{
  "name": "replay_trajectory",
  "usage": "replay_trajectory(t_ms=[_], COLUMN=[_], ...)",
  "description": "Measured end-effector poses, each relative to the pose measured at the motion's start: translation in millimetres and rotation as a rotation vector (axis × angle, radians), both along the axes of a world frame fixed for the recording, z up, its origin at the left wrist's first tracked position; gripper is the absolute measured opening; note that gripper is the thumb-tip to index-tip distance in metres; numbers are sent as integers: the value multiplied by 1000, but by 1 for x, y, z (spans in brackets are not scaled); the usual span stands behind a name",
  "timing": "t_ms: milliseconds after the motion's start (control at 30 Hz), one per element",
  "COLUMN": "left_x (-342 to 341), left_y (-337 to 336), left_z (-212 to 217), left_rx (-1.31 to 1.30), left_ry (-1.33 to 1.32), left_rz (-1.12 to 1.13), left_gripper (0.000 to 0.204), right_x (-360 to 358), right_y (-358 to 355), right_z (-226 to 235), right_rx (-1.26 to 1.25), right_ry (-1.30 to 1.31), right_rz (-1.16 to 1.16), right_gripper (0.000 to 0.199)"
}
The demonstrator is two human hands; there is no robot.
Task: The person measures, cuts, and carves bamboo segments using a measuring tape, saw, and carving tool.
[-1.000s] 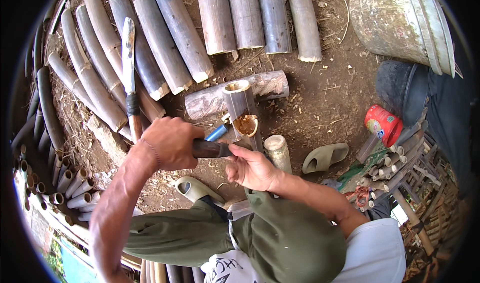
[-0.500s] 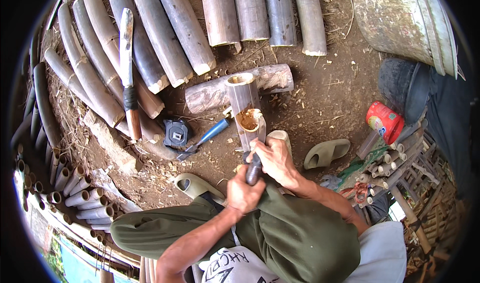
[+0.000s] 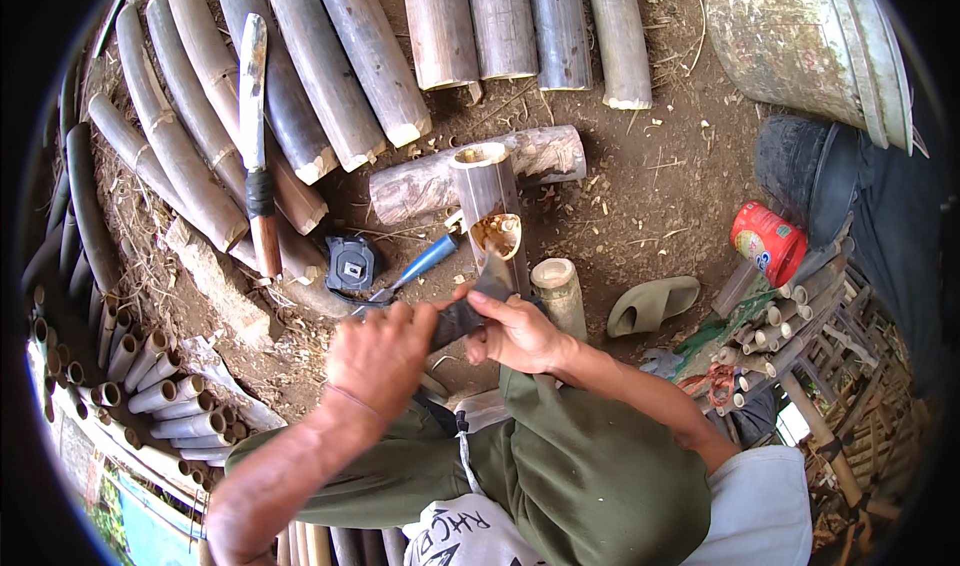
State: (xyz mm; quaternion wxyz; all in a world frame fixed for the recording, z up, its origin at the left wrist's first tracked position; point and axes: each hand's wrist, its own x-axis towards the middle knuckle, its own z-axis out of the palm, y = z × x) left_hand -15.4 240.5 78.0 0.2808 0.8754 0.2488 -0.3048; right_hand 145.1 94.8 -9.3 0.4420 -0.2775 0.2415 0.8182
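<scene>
At the left lies a long knife (image 3: 253,116), then a tape measure (image 3: 352,263); nearer, the left hand (image 3: 382,354) is clenched around the handle of a dark blade (image 3: 491,283), whose tip is at the notched bamboo tube (image 3: 484,194) in the middle; the right hand (image 3: 520,334) pinches this blade; farther right lies a green slipper (image 3: 655,304).

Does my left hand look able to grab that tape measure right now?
Probably yes: the tape measure lies uncovered beyond the left hand, with only the end of the blue-handled tool between. That hand grips the dark tool, though, so it would likely need to let go.
</scene>
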Motion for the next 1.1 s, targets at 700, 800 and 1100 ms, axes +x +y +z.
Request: replay_trajectory(t_ms=[700, 800, 1100], left_x=[8, 0, 26], left_y=[32, 29, -113], left_z=[-10, -26, -59], left_rx=[-336, -494, -675], left_ry=[73, 92, -44], left_rz=[50, 110, 949], left_gripper=[23, 28, 49], right_x=[15, 19, 25], right_y=[15, 16, -4], right_z=[17, 13, -1], right_rx=[-140, -66, 150], right_ry=[-71, -222, -1238], right_rz=[92, 233, 708], right_gripper=[33, 32, 26])
